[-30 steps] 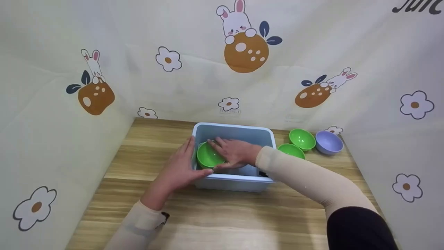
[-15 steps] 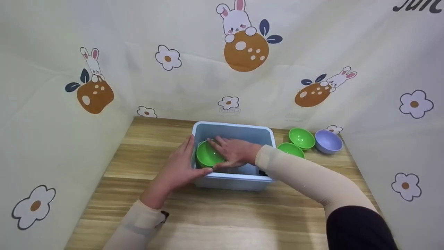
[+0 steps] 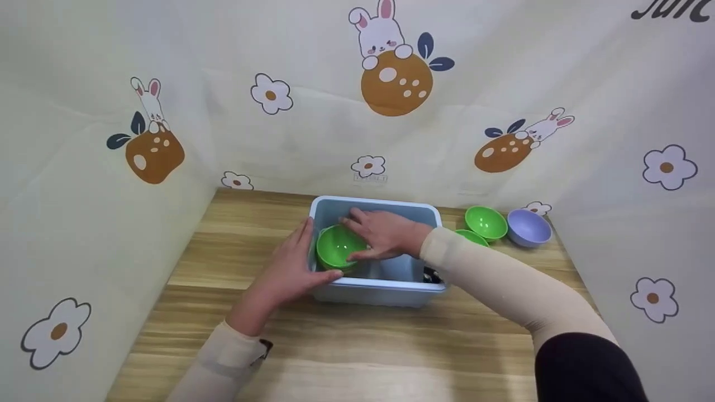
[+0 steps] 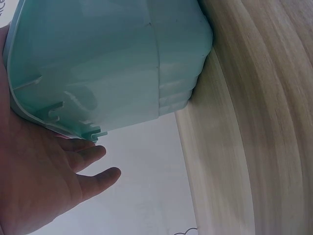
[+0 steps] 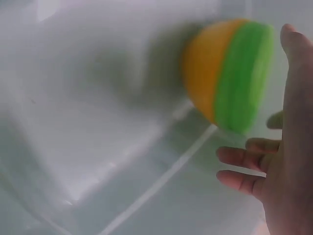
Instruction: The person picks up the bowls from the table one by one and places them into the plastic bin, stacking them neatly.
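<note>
Inside the light blue plastic bin [image 3: 385,285], a green bowl [image 3: 337,245] sits at the left end. The right wrist view shows it on its side, nested in an orange bowl [image 5: 205,66]. My right hand [image 3: 386,233] is over the bin beside the bowl's right rim. Its fingers are spread and apart from the bowl in the right wrist view. My left hand [image 3: 286,273] rests at the bin's front left corner, thumb along the front rim. In the left wrist view its fingers [image 4: 100,183] stretch straight along the outside of the bin wall [image 4: 98,63].
Right of the bin stand a green bowl [image 3: 486,223], a second green bowl [image 3: 473,237] partly hidden by my right sleeve, and a purple bowl [image 3: 529,228]. A printed cloth [image 3: 313,139] hangs behind and beside the wooden table [image 3: 357,357].
My right hand has lifted off the green bowl and shifted slightly right and back, leaving the bowl in the bin. The left hand has stayed at the bin's corner.
</note>
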`<state>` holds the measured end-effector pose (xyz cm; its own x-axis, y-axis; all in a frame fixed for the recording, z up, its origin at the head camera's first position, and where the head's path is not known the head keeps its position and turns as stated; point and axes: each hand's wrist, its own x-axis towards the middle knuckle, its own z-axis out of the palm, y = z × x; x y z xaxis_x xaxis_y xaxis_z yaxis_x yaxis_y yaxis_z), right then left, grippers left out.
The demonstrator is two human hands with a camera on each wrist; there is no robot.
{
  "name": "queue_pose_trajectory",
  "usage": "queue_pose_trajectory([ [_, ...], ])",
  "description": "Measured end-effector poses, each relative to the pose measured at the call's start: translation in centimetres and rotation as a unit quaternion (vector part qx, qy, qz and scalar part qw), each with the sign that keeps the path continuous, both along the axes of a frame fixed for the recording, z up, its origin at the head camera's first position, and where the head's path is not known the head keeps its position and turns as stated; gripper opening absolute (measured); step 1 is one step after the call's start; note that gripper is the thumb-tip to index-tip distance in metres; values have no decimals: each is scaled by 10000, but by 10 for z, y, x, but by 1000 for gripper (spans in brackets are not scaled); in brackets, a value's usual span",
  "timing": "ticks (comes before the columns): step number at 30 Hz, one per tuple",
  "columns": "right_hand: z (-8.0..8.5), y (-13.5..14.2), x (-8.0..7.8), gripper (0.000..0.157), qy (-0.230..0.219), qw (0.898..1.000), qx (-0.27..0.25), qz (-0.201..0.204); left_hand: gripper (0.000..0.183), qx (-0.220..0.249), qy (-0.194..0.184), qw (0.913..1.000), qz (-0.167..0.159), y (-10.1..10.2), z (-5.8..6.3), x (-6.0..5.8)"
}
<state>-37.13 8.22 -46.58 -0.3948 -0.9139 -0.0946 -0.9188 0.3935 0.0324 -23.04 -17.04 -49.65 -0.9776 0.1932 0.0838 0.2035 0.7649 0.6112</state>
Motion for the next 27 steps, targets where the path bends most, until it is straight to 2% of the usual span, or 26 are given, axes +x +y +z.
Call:
queue_pose_trajectory([
  [3, 19, 6, -3, 91, -19, 9998, -186, -26, 142, 27, -28, 10000, 24, 0, 0, 0],
  [8, 50, 24, -2, 82, -271, 9983, -395, -326, 144, 15, -45, 10000, 1, 0, 0, 0],
  [14, 76, 57, 6, 74, -741, 9883, -1008, -869, 141, -19, -56, 10000, 71, 1, -1, 0],
  [20, 79, 101, 19, 58, -818, 9757, -1547, -1322, 144, -63, 31, 10000, 34, 0, -2, -1],
  [27, 66, 151, 38, 55, -756, 9596, -2074, -1743, 142, 9, 67, 10000, 18, 1, -3, -2],
])
